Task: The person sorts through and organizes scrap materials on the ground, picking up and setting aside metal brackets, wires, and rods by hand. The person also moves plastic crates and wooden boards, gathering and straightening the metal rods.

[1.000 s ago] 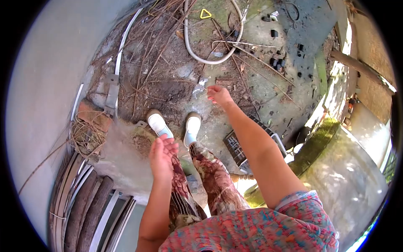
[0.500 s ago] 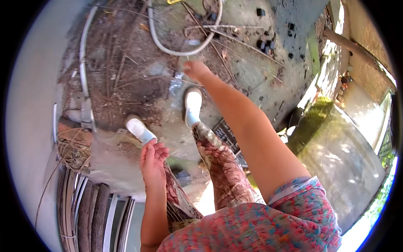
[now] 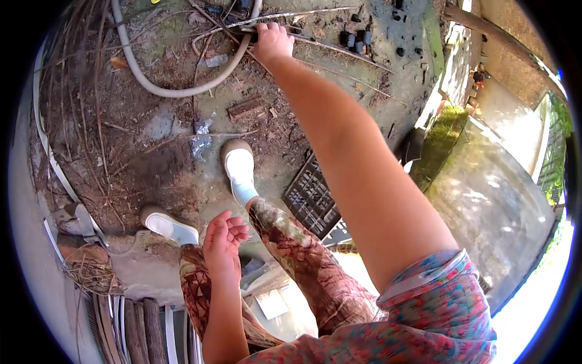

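The right hand [image 3: 272, 40] grips a stick [image 3: 315, 43] beside the hose [image 3: 176, 92], not lifted yet; the left hand [image 3: 223, 242] hangs open, empty.

Bare dirt-and-concrete ground [image 3: 151, 151], littered. Pale hose [image 3: 176, 91] curves across the top on the dirt, long dry sticks [image 3: 315, 45] lying over and beside it. Small brick piece [image 3: 245, 109] near the middle, crumpled clear wrapper [image 3: 200, 142] just left of it. Black chunks [image 3: 354, 39] scattered on the concrete at top right. Dark plastic crate [image 3: 312, 197] lies right of the white shoes [image 3: 239, 167].
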The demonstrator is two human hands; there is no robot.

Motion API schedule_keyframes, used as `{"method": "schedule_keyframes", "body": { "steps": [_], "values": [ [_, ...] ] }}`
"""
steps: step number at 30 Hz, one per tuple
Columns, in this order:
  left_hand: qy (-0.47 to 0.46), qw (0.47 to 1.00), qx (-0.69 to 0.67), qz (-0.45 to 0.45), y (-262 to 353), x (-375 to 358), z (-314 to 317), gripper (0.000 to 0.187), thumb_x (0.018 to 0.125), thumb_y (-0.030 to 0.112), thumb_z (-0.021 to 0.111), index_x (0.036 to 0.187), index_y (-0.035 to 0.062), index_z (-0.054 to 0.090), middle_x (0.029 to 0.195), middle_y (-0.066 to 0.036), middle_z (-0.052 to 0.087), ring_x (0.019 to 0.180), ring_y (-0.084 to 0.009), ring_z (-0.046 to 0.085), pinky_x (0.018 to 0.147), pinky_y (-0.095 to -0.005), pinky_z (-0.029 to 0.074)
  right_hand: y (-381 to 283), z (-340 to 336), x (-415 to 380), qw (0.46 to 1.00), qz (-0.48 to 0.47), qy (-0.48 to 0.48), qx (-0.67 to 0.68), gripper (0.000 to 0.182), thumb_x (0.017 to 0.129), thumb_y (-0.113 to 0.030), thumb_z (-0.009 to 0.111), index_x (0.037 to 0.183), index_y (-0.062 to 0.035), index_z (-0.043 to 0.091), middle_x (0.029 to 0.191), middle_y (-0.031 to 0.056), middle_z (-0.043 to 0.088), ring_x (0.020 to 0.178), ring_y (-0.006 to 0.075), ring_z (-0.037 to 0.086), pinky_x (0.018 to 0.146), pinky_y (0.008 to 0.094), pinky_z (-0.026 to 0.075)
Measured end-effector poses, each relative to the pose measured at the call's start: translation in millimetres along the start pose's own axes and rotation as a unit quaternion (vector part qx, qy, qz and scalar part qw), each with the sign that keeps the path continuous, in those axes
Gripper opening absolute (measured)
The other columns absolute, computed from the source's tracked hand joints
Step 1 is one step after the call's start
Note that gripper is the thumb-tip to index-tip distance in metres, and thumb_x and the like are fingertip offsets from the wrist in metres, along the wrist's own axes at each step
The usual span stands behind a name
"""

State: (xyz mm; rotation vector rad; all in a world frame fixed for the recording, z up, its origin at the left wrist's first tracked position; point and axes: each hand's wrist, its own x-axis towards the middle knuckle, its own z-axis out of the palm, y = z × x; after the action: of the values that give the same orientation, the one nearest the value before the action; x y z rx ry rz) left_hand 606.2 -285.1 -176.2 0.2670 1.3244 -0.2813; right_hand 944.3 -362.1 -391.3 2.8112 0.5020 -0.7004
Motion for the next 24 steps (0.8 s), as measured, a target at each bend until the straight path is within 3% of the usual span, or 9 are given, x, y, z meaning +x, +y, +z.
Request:
{"method": "schedule_keyframes", "body": {
  "steps": [6,8,10,13,15,18,19,21,24],
  "values": [
    [-0.002,1.000,-0.015,0.013,11.1,9.7,4.9,0.026,0.091,0.021,0.048,0.108,0.0024,0.052,0.090,-0.008,0.059,0.078,-0.0167,0.057,0.071,-0.0305,0.044,4.0,-13.3,-9.2,0.998,0.004,-0.006,-0.056,0.025,0.085,-0.021,0.050,0.109,-0.0165,0.051,0.109,0.0034,0.051,0.109,0.0182,0.045,0.089,0.0497,0.034],
    [0.001,1.000,-0.022,0.010,11.6,11.7,5.3,0.027,0.091,0.022,0.048,0.109,0.0024,0.052,0.090,-0.008,0.059,0.078,-0.0167,0.057,0.071,-0.0305,0.044,16.7,-18.5,-5.9,0.986,-0.096,-0.057,-0.122,0.024,0.088,-0.030,0.048,0.108,-0.0171,0.051,0.108,0.0023,0.052,0.108,0.0177,0.046,0.088,0.0485,0.034],
    [0.004,1.000,-0.010,0.010,12.5,14.0,4.2,0.029,0.090,0.025,0.048,0.109,0.0024,0.050,0.091,-0.008,0.058,0.079,-0.0171,0.055,0.073,-0.0306,0.043,36.5,-23.7,-5.1,0.986,-0.147,-0.001,-0.074,0.026,0.089,-0.035,0.045,0.106,-0.0154,0.051,0.100,0.0057,0.056,0.099,0.0219,0.052,0.085,0.0424,0.040],
    [0.000,1.000,-0.007,0.017,12.3,17.7,-3.0,0.030,0.090,0.025,0.048,0.109,0.0023,0.050,0.090,-0.008,0.058,0.079,-0.0171,0.055,0.073,-0.0307,0.044,60.4,-61.6,-18.4,0.986,-0.136,-0.093,0.009,0.024,0.091,-0.027,0.043,0.105,-0.0095,0.050,0.087,0.0102,0.057,0.082,0.0219,0.057,0.083,0.0387,0.046],
    [0.014,1.000,-0.004,0.016,11.7,17.4,-7.0,0.030,0.090,0.026,0.048,0.109,0.0025,0.050,0.090,-0.007,0.058,0.079,-0.0170,0.055,0.073,-0.0303,0.044,76.7,-87.5,-35.0,0.978,-0.209,-0.016,-0.003,0.022,0.092,-0.023,0.042,0.106,-0.0064,0.049,0.085,0.0126,0.058,0.077,0.0251,0.059,0.079,0.0390,0.049],
    [0.016,1.000,-0.006,0.014,9.8,19.1,-12.8,0.030,0.090,0.025,0.048,0.110,0.0030,0.051,0.090,-0.007,0.058,0.079,-0.0170,0.056,0.072,-0.0301,0.044,92.2,-133.4,-60.7,0.980,-0.194,-0.021,-0.038,0.022,0.092,-0.019,0.042,0.107,-0.0044,0.048,0.093,0.0141,0.059,0.081,0.0249,0.060,0.078,0.0368,0.051],
    [0.005,1.000,-0.009,0.019,8.3,18.5,-15.2,0.029,0.090,0.025,0.048,0.110,0.0036,0.051,0.091,-0.007,0.058,0.079,-0.0168,0.056,0.072,-0.0300,0.044,91.2,-158.8,-80.2,0.956,-0.280,0.046,-0.079,0.021,0.091,-0.018,0.044,0.106,-0.0041,0.048,0.094,0.0139,0.060,0.082,0.0247,0.060,0.078,0.0370,0.052],
    [-0.004,1.000,-0.014,0.019,6.6,15.1,-18.3,0.029,0.090,0.025,0.048,0.110,0.0038,0.051,0.091,-0.007,0.058,0.080,-0.0167,0.056,0.072,-0.0301,0.044,117.5,-185.4,-98.0,0.928,-0.337,0.146,-0.064,0.020,0.090,-0.018,0.048,0.104,-0.0039,0.050,0.095,0.0128,0.060,0.083,0.0230,0.060,0.077,0.0364,0.052],
    [-0.017,0.999,-0.003,0.030,2.5,8.3,-23.9,0.028,0.090,0.024,0.048,0.109,0.0040,0.052,0.091,-0.007,0.059,0.079,-0.0162,0.057,0.071,-0.0297,0.045,127.4,-241.2,-141.8,0.965,-0.163,0.138,0.150,0.024,0.084,-0.006,0.054,0.107,-0.0038,0.049,0.094,0.0109,0.059,0.078,0.0196,0.060,0.072,0.0296,0.050]
  ]
}}
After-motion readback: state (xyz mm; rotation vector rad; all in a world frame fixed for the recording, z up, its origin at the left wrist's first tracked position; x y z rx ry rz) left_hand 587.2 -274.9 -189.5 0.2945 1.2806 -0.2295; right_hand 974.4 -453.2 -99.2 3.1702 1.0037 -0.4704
